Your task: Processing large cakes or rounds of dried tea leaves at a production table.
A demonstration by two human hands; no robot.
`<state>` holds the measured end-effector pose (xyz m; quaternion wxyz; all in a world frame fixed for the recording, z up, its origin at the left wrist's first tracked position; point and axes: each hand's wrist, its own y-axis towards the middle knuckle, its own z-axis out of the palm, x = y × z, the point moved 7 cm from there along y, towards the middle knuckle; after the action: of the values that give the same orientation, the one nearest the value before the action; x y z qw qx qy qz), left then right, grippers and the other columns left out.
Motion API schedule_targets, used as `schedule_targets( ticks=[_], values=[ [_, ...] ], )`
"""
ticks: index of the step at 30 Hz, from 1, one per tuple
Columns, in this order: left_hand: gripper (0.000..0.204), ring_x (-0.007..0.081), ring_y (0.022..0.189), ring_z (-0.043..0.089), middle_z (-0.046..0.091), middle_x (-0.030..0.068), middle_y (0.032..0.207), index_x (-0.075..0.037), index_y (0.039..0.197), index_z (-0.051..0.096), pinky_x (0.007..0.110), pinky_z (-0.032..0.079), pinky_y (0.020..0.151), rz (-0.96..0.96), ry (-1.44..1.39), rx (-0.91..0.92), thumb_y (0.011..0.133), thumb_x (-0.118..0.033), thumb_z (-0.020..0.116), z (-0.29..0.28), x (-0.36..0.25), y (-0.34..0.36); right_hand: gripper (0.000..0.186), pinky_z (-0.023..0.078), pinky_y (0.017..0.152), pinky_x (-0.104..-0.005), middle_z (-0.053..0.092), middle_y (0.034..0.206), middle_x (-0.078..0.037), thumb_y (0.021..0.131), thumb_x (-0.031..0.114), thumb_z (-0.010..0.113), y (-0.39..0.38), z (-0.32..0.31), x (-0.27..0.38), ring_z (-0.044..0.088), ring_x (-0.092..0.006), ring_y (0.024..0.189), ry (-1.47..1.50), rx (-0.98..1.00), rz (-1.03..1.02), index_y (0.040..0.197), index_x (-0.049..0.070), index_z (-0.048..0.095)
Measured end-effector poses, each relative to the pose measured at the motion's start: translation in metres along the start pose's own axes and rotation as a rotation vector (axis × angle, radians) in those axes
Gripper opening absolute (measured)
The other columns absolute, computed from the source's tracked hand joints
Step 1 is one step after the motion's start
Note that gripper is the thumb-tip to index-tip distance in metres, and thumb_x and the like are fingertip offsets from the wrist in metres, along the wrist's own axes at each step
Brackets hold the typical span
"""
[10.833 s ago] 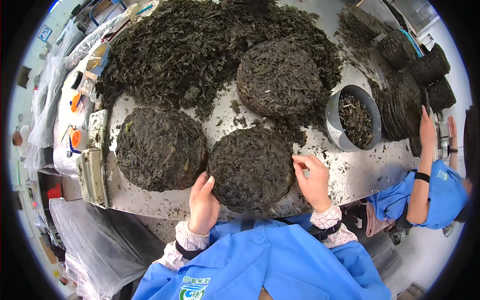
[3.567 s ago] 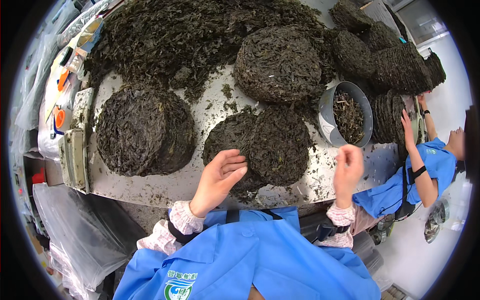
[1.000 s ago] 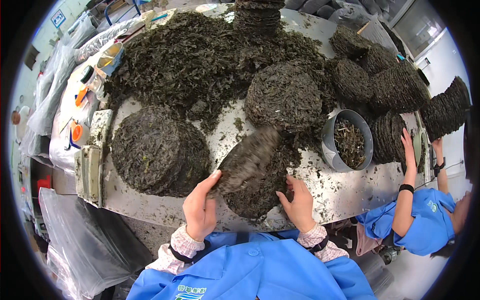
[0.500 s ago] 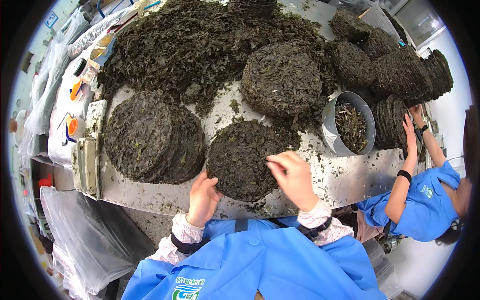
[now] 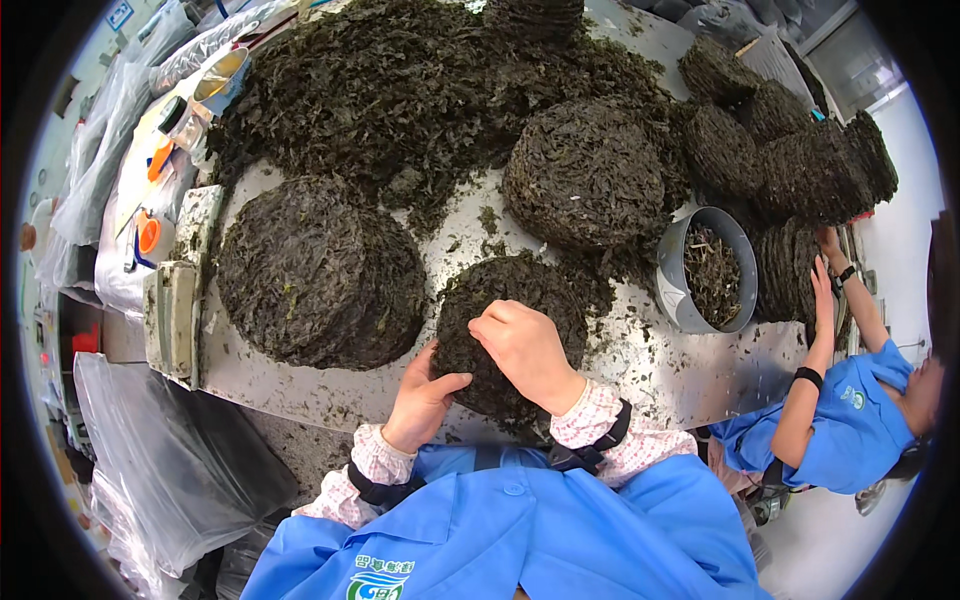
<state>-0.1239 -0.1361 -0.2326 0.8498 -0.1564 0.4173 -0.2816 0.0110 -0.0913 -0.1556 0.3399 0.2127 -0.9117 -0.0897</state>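
Note:
A round cake of dark dried seaweed [image 5: 545, 300] lies at the table's near edge, in front of me. My left hand [image 5: 420, 400] rests against its near left rim, thumb stretched over the top and apart from the forefinger. Over the middle of the same cake is my right hand [image 5: 527, 355], closed in a pinch; whatever its fingertips hold is too small to make out. To the left sits a larger, thicker seaweed cake [image 5: 318, 272]. Another thick round cake [image 5: 585, 175] stands farther back, to the right.
Loose seaweed [image 5: 380, 95] is heaped along the back. A grey tub [image 5: 672, 290] holds brownish scraps. At the right, a co-worker's hands [image 5: 823, 285] touch a stack of seaweed cakes [image 5: 785, 270]. Tape dispensers [image 5: 150, 237] and pale blocks [image 5: 172, 315] line the left side.
My right hand has moved left, from the cake's right side to over its middle, its fingers drawn together. My left thumb now reaches further onto the cake.

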Motion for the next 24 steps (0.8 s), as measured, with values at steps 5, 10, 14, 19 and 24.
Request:
schedule_targets(
  ticks=[5, 10, 14, 19, 24],
  values=[
    [0.059, 0.0153, 0.108, 0.064, 0.064, 0.0061, 0.122, -0.001, 0.143, 0.046, 0.030, 0.053, 0.092, -0.020, 0.060, -0.042, 0.087, 0.011, 0.063, -0.002, 0.000, -0.002, 0.003, 0.052, 0.066, -0.0412, 0.054, 0.080, -0.009, 0.082, 0.006, 0.062, 0.000, 0.003, 0.007, 0.060, -0.0289, 0.080, -0.120, 0.028, -0.036, 0.084, 0.007, 0.059],
    [0.058, 0.0170, 0.112, 0.063, 0.063, 0.0083, 0.127, 0.000, 0.144, 0.045, 0.031, 0.052, 0.096, -0.012, 0.071, -0.025, 0.089, 0.011, 0.060, 0.000, 0.002, 0.004, 0.004, 0.054, 0.069, -0.0318, 0.065, 0.089, -0.010, 0.093, 0.006, 0.065, -0.014, -0.028, -0.025, 0.068, -0.0220, 0.079, 0.327, 0.011, 0.371, 0.096, 0.004, 0.064],
    [0.058, 0.0185, 0.119, 0.061, 0.061, 0.0105, 0.134, 0.001, 0.145, 0.044, 0.033, 0.050, 0.101, 0.004, 0.078, 0.016, 0.089, 0.011, 0.058, 0.006, -0.002, 0.001, 0.006, 0.051, 0.068, -0.0303, 0.064, 0.080, -0.007, 0.095, 0.007, 0.066, -0.059, -0.118, -0.073, 0.064, -0.0173, 0.071, 0.146, -0.397, 0.428, 0.096, 0.003, 0.062],
    [0.052, 0.0224, 0.124, 0.058, 0.059, 0.0112, 0.138, 0.001, 0.144, 0.047, 0.037, 0.047, 0.105, 0.023, 0.041, 0.042, 0.093, 0.004, 0.058, 0.010, -0.005, 0.002, 0.020, 0.052, 0.086, -0.0391, 0.070, 0.101, -0.012, 0.091, 0.006, 0.070, -0.124, -0.201, -0.119, 0.067, -0.0271, 0.093, -0.679, -0.516, 0.563, 0.110, 0.001, 0.068],
    [0.035, 0.0153, 0.112, 0.064, 0.066, 0.0068, 0.125, -0.001, 0.133, 0.057, 0.030, 0.052, 0.095, -0.059, -0.013, -0.082, 0.104, -0.019, 0.061, 0.008, -0.002, 0.003, 0.014, 0.054, 0.079, -0.0365, 0.070, 0.099, -0.011, 0.089, 0.012, 0.075, -0.074, -0.112, -0.052, 0.068, -0.0260, 0.090, 0.162, -0.283, 0.474, 0.101, 0.004, 0.074]
  ],
)
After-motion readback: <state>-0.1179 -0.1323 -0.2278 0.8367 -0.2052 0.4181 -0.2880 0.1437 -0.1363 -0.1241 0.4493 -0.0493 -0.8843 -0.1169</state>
